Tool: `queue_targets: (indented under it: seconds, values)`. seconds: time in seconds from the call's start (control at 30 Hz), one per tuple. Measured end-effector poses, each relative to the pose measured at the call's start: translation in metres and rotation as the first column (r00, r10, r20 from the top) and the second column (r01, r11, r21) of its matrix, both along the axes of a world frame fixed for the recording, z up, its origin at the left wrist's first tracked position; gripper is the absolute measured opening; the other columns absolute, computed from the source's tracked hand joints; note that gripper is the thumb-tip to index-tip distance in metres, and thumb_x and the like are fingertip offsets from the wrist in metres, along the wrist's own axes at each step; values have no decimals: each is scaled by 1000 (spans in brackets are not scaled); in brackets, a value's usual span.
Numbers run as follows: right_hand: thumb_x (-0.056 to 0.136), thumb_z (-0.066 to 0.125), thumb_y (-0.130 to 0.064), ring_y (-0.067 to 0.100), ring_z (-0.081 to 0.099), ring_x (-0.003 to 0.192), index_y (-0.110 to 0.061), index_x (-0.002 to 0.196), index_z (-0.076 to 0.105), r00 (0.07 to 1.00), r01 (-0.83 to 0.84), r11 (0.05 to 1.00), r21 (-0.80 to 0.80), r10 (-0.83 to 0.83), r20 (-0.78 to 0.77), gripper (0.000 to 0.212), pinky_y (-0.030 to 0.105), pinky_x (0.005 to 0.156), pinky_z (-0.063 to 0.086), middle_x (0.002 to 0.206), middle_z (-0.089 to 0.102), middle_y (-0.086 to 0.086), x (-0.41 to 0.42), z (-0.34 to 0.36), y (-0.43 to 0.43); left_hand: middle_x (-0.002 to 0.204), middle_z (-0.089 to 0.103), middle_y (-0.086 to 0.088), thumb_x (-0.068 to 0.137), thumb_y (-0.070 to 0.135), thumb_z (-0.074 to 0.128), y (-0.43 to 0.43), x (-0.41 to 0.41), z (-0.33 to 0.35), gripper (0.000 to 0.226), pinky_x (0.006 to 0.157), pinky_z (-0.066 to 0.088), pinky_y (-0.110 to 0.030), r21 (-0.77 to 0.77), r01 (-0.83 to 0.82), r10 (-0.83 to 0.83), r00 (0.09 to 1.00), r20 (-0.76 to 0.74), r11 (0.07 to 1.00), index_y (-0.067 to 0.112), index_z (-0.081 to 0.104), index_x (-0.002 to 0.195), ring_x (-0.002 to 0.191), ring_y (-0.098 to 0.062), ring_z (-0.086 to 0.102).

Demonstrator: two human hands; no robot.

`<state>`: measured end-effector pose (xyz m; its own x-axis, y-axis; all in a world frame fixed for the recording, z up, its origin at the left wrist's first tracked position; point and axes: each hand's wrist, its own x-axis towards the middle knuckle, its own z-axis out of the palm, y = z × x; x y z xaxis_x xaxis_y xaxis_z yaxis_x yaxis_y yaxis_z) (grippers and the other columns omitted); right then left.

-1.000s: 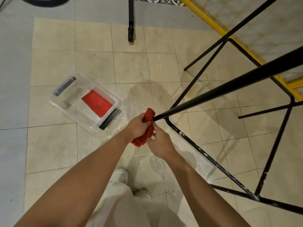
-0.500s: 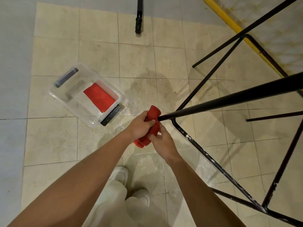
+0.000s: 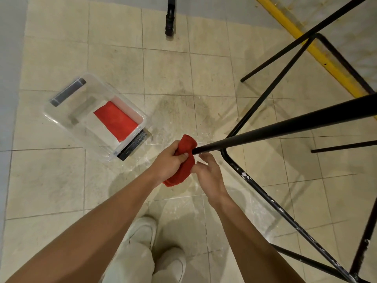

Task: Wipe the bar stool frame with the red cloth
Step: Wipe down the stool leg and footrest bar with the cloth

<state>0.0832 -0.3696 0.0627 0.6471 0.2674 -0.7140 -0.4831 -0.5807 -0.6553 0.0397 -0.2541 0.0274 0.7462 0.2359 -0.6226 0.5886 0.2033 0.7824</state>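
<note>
Red cloth [image 3: 184, 170]: bunched round the tip of the near leg, off the floor, between the two grips, with a loose tail below.
Left grip [image 3: 169, 163]: curled tight round the cloth where it sleeves the leg tip, thumb across the top. Probably held so to press fabric against the tube all the way round.
Right grip [image 3: 211, 175]: just beside the left, fingers bent at the cloth's right edge, thumb touching the fabric. Seems to pinch the edge, likely to stop the wrap slipping off the end.
Bar stool frame [image 3: 285, 125]: thin black tube, tipped so that one leg points at the person and sits within easy reach. Flecked with white along the lower rail [image 3: 265, 196].
Step in hand: judged to be the wipe of the leg's end, with the speckled rail and the far legs not yet done.
Next move: likely a squeeze and slide up the leg, needing firm pressure and a steady frame.
Risk: possibly a skid of the light frame across the tiles under a hard pull.
Clear box [image 3: 59, 119]: on the floor [image 3: 51, 180] to the left, well apart from the grips.
Spare red cloth [image 3: 116, 119]: folded flat inside the box, presumably parked there for a swap.
</note>
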Motion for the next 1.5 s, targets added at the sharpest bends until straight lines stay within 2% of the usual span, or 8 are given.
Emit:
queue_targets:
  seconds: [0.13,0.33,0.57,0.63,0.8,1.1,1.3,1.5]
  values:
    - [85,54,-10,8,43,122,-22,139,38,1000,7,999,40,-7,0,57,24,91,32,139,43,-8,-1,-12,1,90,63,1,94,10,48,1,5,-15,22,70,49,-24,4,-44,44,997,62,999,29,58,100,80,-15,60]
    - [86,51,-8,2,35,114,-26,142,34,999,-35,999,27,36,-18,61,25,91,30,144,37,-8,-7,-25,4,97,62,-3,93,14,45,4,9,-44,20,81,43,-34,130,55,-41,993,-107,990,29,54,104,93,-24,58]
    - [84,48,-1,13,39,128,-24,141,35,998,-46,998,-52,44,-36,63,19,84,35,127,43,-8,-5,-45,9,83,60,0,90,8,48,-1,6,-43,18,72,46,-33,118,-52,43,996,77,992,18,58,101,77,-19,57]
    - [86,47,1,12,38,127,-23,142,33,998,-50,997,-65,47,-45,63,13,74,35,126,41,-7,-5,-52,9,88,63,-2,91,11,45,-2,8,-55,20,75,46,-34,162,-34,31,999,20,986,23,57,101,82,-20,59]
    - [87,45,3,12,41,127,-20,142,33,999,-37,994,-105,33,-44,61,21,88,32,141,40,-3,-1,-75,11,85,60,2,91,13,42,9,13,-90,20,79,46,-35,204,112,-80,984,-159,973,29,52,98,85,-23,59]
    - [86,45,5,5,42,115,-21,137,39,998,-64,988,-138,59,-39,58,23,92,34,126,42,-10,-1,-110,13,115,60,-11,94,14,40,26,18,-125,31,87,43,-36,206,332,-262,916,-304,920,18,49,123,103,-30,56]
    - [85,45,9,8,48,115,-18,135,42,1000,-5,998,-58,4,-25,57,23,90,38,124,46,-10,-6,-116,17,87,61,4,95,12,46,22,4,-112,18,71,46,-29,61,95,-93,995,-31,994,27,55,98,81,-18,59]
    - [80,55,-5,4,58,97,-18,131,47,1000,27,998,49,-27,-2,53,6,62,46,106,57,-13,-19,-112,22,103,63,-5,95,14,43,3,0,-116,27,88,49,-39,130,-40,60,986,-153,991,21,51,121,94,-24,61]
